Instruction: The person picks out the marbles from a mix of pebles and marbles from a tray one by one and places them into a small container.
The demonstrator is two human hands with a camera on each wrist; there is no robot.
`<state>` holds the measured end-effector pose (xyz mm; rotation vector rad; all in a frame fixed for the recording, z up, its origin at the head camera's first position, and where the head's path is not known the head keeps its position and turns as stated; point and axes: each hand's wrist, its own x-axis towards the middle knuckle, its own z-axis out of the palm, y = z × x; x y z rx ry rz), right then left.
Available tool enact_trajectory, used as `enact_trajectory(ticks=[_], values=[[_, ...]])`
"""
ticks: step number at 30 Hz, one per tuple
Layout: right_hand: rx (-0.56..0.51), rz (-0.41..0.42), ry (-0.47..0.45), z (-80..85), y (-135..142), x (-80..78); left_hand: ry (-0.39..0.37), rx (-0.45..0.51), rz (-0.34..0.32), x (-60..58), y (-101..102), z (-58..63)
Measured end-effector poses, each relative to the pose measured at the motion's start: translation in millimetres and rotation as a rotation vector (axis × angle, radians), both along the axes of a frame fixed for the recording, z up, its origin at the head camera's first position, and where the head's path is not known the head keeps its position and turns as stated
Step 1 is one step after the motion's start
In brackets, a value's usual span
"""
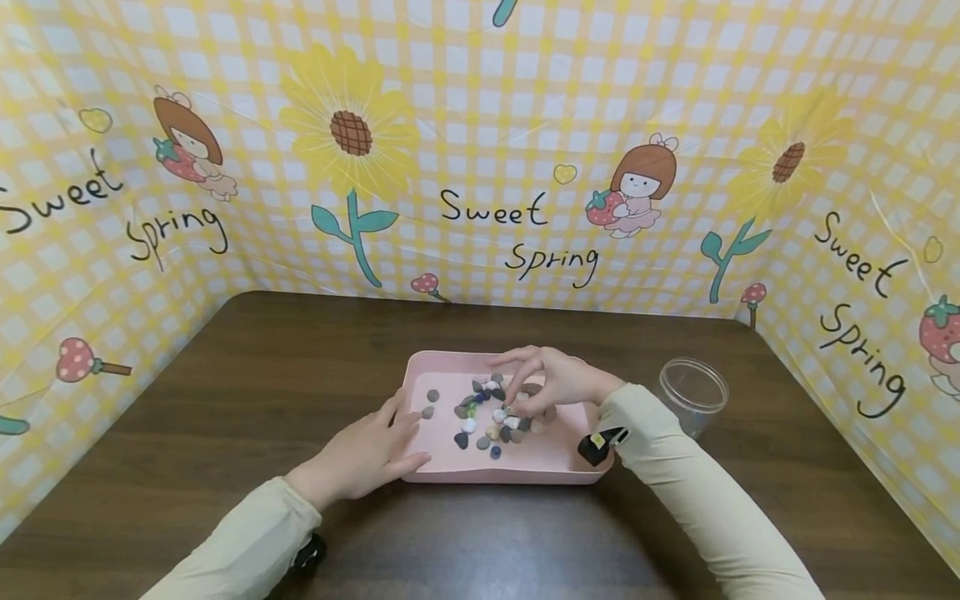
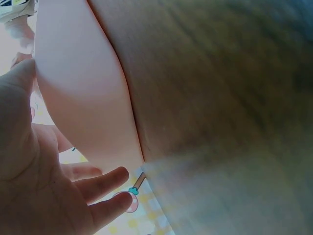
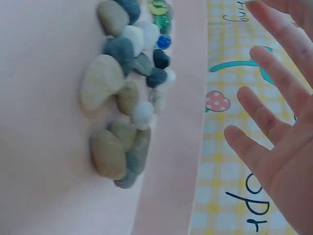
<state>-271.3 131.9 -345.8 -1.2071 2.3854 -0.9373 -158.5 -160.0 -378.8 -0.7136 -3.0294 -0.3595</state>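
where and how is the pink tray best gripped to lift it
The pink tray is probably best taken midway along its short left and right walls, one grip from each outer side: it lies flat, longer across than deep, and its raised walls give an edge. The left hand is at its left end.

The tray (image 1: 510,477) is showing a plain pale pink, while the stones (image 3: 108,154) are ranging through slate grey, tan, cream and white, and the beads (image 3: 164,42) are gleaming deep blue, green and yellow-green. The bench (image 1: 322,350) is wearing a dark brown wood grain, the sleeves (image 1: 697,483) are showing plain pale cream, and the jar (image 1: 693,396) is looking colourless and clear. The cloth (image 1: 480,125) is carrying yellow-and-white checks, printed with yellow flowers (image 1: 315,92) on teal stems (image 1: 357,242), their centres (image 1: 351,133) cross-hatched brown, red strawberries (image 1: 941,340) with teal tops (image 1: 941,312), pinkish-red hearts (image 1: 75,360) dotted white, and black lettering (image 1: 452,208).
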Motion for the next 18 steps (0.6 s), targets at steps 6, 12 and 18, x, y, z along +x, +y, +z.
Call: enact_trajectory(ticks=[6,12,18], values=[[-0.051,-0.001,0.019,6.1,7,0.6,-0.001,0.002,-0.001,-0.4,0,0.1],[-0.097,0.004,0.060,10.9,15,2.4,0.004,0.003,-0.006,-1.1,-1,-1.3],[-0.114,-0.028,0.079,13.9,23,5.6,0.006,-0.001,-0.003,-2.4,-1,-4.3]])
